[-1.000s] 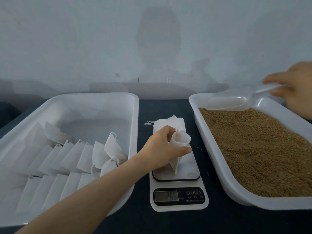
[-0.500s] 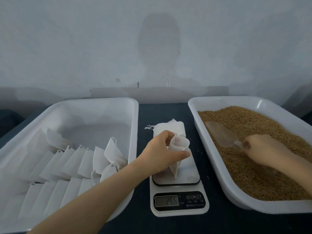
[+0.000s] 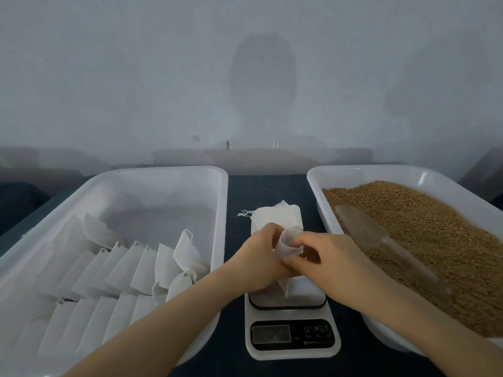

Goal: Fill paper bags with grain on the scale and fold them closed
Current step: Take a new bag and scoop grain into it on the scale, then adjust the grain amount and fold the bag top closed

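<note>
The paper bag (image 3: 290, 247) stands upright on the platform of the scale (image 3: 292, 346), in the strip of dark bench (image 3: 272, 186) between the two trays, toward the near edge. The left hand (image 3: 258, 259) grips the bag's side. The right hand (image 3: 334, 257) pinches its open mouth, so both hands grasp the same bag. The clear scoop (image 3: 367, 232) lies set down on the grain (image 3: 435, 227) in the right tray (image 3: 353, 168), which suggests that filling of this bag is over and the fold is just starting. The display (image 3: 272, 334) is lit, but its figures are too blurred to read.

Rows of folded bags (image 3: 122, 270) lie across the near half of the left tray (image 3: 174, 170), so much of the job looks done. A stack of flat empty bags (image 3: 275, 217) waits behind the scale toward the far edge, and the grain is deep, so more rounds likely remain. This bag still needs folding and a move to the left tray.

Room is tight, because both tray walls stand close beside the scale and the right forearm passes over the grain tray's near-left rim. The far half of the left tray shows bare floor, and lifting over its inner wall looks like the easiest path.
</note>
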Demonstrator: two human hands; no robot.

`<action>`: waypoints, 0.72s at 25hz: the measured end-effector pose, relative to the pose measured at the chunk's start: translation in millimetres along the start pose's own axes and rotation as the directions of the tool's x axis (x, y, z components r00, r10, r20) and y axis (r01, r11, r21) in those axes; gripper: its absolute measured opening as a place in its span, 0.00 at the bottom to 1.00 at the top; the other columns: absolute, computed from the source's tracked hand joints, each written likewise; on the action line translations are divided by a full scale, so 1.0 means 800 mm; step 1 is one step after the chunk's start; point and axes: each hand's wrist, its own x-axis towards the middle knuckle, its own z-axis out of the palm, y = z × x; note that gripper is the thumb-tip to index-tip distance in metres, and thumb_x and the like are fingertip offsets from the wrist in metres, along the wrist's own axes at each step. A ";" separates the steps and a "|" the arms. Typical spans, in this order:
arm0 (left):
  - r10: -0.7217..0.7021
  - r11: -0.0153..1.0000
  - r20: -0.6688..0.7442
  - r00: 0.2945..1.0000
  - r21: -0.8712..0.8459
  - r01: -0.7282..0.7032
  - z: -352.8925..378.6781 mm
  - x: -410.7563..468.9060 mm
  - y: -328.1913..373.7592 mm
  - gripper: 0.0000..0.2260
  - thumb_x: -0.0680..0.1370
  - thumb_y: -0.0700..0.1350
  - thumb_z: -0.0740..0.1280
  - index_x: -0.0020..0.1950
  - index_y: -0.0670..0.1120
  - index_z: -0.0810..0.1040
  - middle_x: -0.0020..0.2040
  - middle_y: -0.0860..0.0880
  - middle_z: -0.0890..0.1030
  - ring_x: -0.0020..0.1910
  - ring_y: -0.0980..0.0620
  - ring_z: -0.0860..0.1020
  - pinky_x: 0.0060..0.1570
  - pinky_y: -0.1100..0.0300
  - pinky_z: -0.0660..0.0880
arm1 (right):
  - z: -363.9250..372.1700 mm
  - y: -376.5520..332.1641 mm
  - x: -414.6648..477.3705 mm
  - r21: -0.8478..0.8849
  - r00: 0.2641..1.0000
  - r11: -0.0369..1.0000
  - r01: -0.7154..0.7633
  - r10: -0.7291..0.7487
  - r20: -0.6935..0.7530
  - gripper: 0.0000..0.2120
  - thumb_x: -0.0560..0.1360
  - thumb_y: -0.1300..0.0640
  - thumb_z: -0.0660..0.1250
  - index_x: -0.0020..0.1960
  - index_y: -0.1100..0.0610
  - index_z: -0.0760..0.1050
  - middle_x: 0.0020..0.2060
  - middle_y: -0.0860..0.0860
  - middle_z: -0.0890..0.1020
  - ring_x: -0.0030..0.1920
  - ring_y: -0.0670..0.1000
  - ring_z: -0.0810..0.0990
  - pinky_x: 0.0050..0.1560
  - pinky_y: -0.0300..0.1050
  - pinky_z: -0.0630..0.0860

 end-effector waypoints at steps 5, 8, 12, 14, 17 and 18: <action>-0.021 1.000 0.163 0.986 0.014 0.019 -0.038 -0.001 0.002 0.29 0.73 0.35 0.67 0.70 0.52 0.63 0.64 0.55 0.76 0.63 0.59 0.72 0.61 0.61 0.70 | 0.002 0.017 0.014 0.062 0.998 0.997 0.045 -0.042 -0.048 0.03 0.75 0.52 0.67 0.45 0.50 0.77 0.38 0.42 0.78 0.39 0.38 0.77 0.41 0.27 0.71; 0.014 0.997 0.034 0.999 0.071 -0.016 -0.040 0.001 0.005 0.20 0.72 0.40 0.73 0.63 0.49 0.74 0.50 0.56 0.81 0.50 0.62 0.79 0.54 0.69 0.74 | -0.004 0.027 0.021 0.117 0.995 0.988 0.100 -0.097 -0.035 0.06 0.75 0.55 0.68 0.47 0.44 0.76 0.37 0.41 0.79 0.43 0.36 0.77 0.44 0.28 0.72; 0.095 0.978 -0.115 0.989 0.197 -0.071 -0.031 -0.001 0.003 0.11 0.68 0.46 0.78 0.35 0.54 0.75 0.32 0.60 0.77 0.33 0.65 0.74 0.34 0.77 0.67 | -0.007 0.040 0.030 0.156 0.991 0.980 0.124 -0.113 -0.076 0.20 0.74 0.60 0.69 0.61 0.41 0.74 0.40 0.41 0.80 0.47 0.36 0.77 0.48 0.23 0.69; 0.088 0.984 -0.149 0.985 0.167 -0.063 -0.036 -0.001 0.002 0.13 0.67 0.46 0.78 0.32 0.53 0.74 0.32 0.60 0.77 0.35 0.66 0.75 0.36 0.76 0.69 | -0.008 0.044 0.032 0.159 0.988 0.978 0.136 -0.122 -0.093 0.22 0.75 0.62 0.68 0.63 0.41 0.73 0.41 0.39 0.80 0.48 0.34 0.76 0.48 0.21 0.67; 0.036 0.996 -0.117 0.993 0.089 -0.026 -0.040 -0.004 0.008 0.13 0.69 0.46 0.77 0.42 0.53 0.73 0.42 0.58 0.81 0.45 0.59 0.81 0.47 0.68 0.75 | -0.008 0.045 0.033 0.170 0.979 0.970 0.172 -0.149 -0.137 0.21 0.75 0.63 0.68 0.63 0.44 0.74 0.40 0.39 0.80 0.47 0.34 0.77 0.48 0.22 0.67; 0.003 0.999 -0.088 0.996 0.051 0.002 -0.039 -0.005 0.009 0.16 0.67 0.47 0.78 0.46 0.55 0.72 0.46 0.56 0.82 0.47 0.57 0.81 0.49 0.64 0.77 | -0.007 0.044 0.033 0.169 0.976 0.968 0.186 -0.161 -0.150 0.21 0.74 0.63 0.68 0.63 0.45 0.74 0.39 0.39 0.80 0.47 0.35 0.77 0.49 0.22 0.67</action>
